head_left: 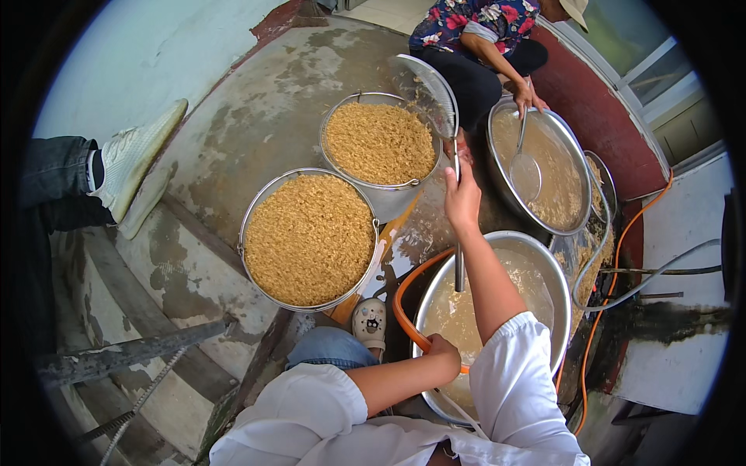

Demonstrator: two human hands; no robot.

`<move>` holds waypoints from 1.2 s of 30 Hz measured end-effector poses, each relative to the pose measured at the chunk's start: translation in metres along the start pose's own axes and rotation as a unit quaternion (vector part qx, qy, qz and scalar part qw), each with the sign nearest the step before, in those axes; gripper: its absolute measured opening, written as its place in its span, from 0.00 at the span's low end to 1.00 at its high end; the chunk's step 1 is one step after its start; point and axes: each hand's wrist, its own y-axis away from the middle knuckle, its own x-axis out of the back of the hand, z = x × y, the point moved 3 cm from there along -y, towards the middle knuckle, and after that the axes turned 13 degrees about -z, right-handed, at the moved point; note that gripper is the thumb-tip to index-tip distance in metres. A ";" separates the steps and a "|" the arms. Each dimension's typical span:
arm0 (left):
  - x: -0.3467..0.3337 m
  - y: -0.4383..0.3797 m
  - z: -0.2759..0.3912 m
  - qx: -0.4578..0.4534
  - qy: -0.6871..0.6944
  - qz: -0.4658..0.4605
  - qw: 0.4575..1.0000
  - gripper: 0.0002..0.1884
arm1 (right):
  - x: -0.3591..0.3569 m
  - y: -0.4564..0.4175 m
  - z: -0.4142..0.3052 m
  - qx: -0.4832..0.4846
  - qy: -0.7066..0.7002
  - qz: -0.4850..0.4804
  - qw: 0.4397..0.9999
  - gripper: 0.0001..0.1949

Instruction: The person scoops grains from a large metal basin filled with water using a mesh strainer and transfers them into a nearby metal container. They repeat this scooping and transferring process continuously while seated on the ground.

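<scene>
My right hand [463, 198] grips the metal handle of a large round mesh skimmer [434, 96], tilted on edge over the right side of the rear pail [417, 185]. Some grain clings to its mesh. My left hand [444, 356] holds a curved orange band [408, 317], perhaps a basin's rim, at the near metal basin. That basin [560, 303] holds cloudy water with pale bits. Two metal pails full of wet golden grain stand left of my right hand, the nearer pail [309, 309] lower in view. The undersides of my fingers are partly hidden.
A crouching co-worker [475, 35] holds a small strainer [526, 177] in another metal basin [577, 224] of cloudy water and grain. Another person's shoes [131, 163] are at the left, beside steps. A grey hose [609, 204] and orange cord [620, 244] run along the right. Wet floor lies between.
</scene>
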 end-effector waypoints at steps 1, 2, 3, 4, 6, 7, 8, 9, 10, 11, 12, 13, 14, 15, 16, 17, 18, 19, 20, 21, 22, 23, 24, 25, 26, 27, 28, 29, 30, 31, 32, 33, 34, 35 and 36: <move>0.000 0.001 0.000 -0.003 -0.005 -0.003 1.000 0.16 | 0.003 0.002 0.004 0.001 -0.017 0.014 1.000 0.13; 0.001 0.001 0.001 -0.002 -0.006 -0.004 1.000 0.16 | 0.009 -0.001 0.015 -0.064 -0.095 -0.046 0.992 0.13; 0.001 0.000 0.001 0.002 -0.003 -0.006 1.000 0.16 | 0.016 -0.001 0.019 -0.127 -0.174 -0.108 0.970 0.12; 0.000 0.000 0.001 0.005 -0.002 -0.008 1.000 0.16 | 0.020 0.004 0.021 -0.154 -0.344 -0.143 0.915 0.12; -0.003 -0.006 0.000 0.010 0.003 0.001 1.000 0.16 | 0.043 0.019 0.025 -0.167 -0.485 -0.181 0.839 0.14; -0.001 -0.002 0.001 0.008 0.001 0.005 1.000 0.16 | 0.058 0.030 0.034 -0.177 -0.530 -0.195 0.806 0.16; 0.001 0.004 0.002 -0.012 -0.023 0.019 0.999 0.15 | 0.071 0.041 0.047 -0.177 -0.568 -0.208 0.777 0.17; 0.002 0.000 0.004 -0.005 -0.018 0.026 0.999 0.15 | 0.089 0.057 0.055 -0.191 -0.606 -0.216 0.741 0.18; 0.000 -0.003 0.003 -0.009 -0.003 0.040 0.999 0.15 | 0.101 0.075 0.065 -0.185 -0.635 -0.220 0.717 0.18; 0.000 -0.005 0.000 0.001 0.010 0.044 0.999 0.15 | 0.112 0.092 0.074 -0.177 -0.663 -0.222 0.693 0.19; 0.004 0.001 0.002 0.000 0.011 0.025 1.000 0.14 | 0.126 0.115 0.089 -0.161 -0.665 -0.208 0.699 0.20; 0.003 0.000 -0.002 -0.011 0.012 0.011 1.000 0.14 | 0.136 0.142 0.090 -0.222 -0.625 -0.122 0.738 0.19; 0.007 0.008 -0.003 -0.009 0.013 0.009 1.000 0.14 | 0.143 0.179 0.113 -0.256 -0.618 -0.130 0.732 0.17; 0.011 0.013 -0.001 -0.003 0.031 0.004 1.000 0.16 | 0.149 0.225 0.142 -0.288 -0.609 -0.136 0.727 0.16; 0.009 0.009 -0.001 -0.004 0.023 0.031 0.999 0.16 | 0.156 0.273 0.161 -0.341 -0.601 -0.114 0.714 0.15; 0.013 0.009 0.002 -0.005 0.026 0.017 1.000 0.16 | 0.161 0.316 0.182 -0.388 -0.594 -0.093 0.698 0.14; 0.014 0.007 0.003 0.000 0.017 0.026 1.000 0.16 | 0.164 0.350 0.205 -0.430 -0.540 -0.076 0.719 0.14; 0.019 0.013 0.008 0.002 -0.005 0.009 1.000 0.18 | 0.161 0.385 0.226 -0.474 -0.486 -0.058 0.732 0.14; 0.017 0.010 0.008 -0.003 0.000 0.012 1.000 0.18 | 0.153 0.411 0.243 -0.490 -0.478 -0.033 0.728 0.14; 0.018 0.006 0.008 -0.009 0.004 0.017 1.000 0.18 | 0.149 0.429 0.254 -0.504 -0.467 -0.008 0.726 0.13; 0.021 0.006 0.011 -0.010 0.001 0.014 1.000 0.18 | 0.144 0.437 0.254 -0.503 -0.482 0.010 0.718 0.13; 0.023 0.007 0.013 -0.011 0.000 0.012 1.000 0.18 | 0.136 0.447 0.265 -0.499 -0.498 0.019 0.709 0.13; 0.015 -0.003 0.008 -0.025 0.014 0.071 0.997 0.12 | 0.125 0.452 0.273 -0.510 -0.516 0.012 0.688 0.13; 0.016 -0.005 0.009 -0.025 0.011 0.061 0.998 0.12 | 0.116 0.458 0.284 -0.521 -0.533 0.007 0.667 0.13; 0.018 -0.007 0.012 -0.024 0.008 0.052 0.998 0.12 | 0.110 0.461 0.296 -0.532 -0.545 0.004 0.649 0.13; 0.022 -0.007 0.014 -0.020 0.006 0.044 0.999 0.12 | 0.101 0.461 0.311 -0.540 -0.558 -0.001 0.630 0.13; 0.023 -0.007 0.017 -0.013 0.006 0.027 1.000 0.11 | 0.098 0.457 0.316 -0.550 -0.570 -0.006 0.611 0.13; 0.024 -0.009 0.018 -0.012 0.004 0.023 1.000 0.12 | 0.097 0.452 0.323 -0.562 -0.523 0.004 0.640 0.13; 0.024 -0.010 0.017 -0.010 0.004 0.018 1.000 0.12 | 0.099 0.440 0.324 -0.573 -0.475 0.011 0.667 0.13; 0.026 -0.012 0.020 -0.013 0.002 0.016 1.000 0.12 | 0.107 0.436 0.330 -0.583 -0.422 0.023 0.694 0.13; 0.029 -0.014 0.023 -0.010 0.007 0.001 1.000 0.13 | 0.113 0.445 0.348 -0.610 -0.317 0.001 0.726 0.14; 0.029 -0.015 0.020 -0.008 0.002 0.003 1.000 0.13 | 0.122 0.443 0.345 -0.595 -0.172 0.015 0.785 0.14; 0.027 -0.016 0.016 -0.006 -0.001 0.006 1.000 0.13 | 0.135 0.440 0.332 -0.565 -0.020 0.027 0.824 0.15; 0.025 -0.016 0.014 -0.005 -0.004 0.008 1.000 0.13 | 0.146 0.436 0.316 -0.521 0.132 0.040 0.842 0.17; 0.027 -0.015 0.015 -0.003 -0.001 0.006 1.000 0.13 | 0.158 0.434 0.298 -0.487 0.147 0.052 0.859 0.18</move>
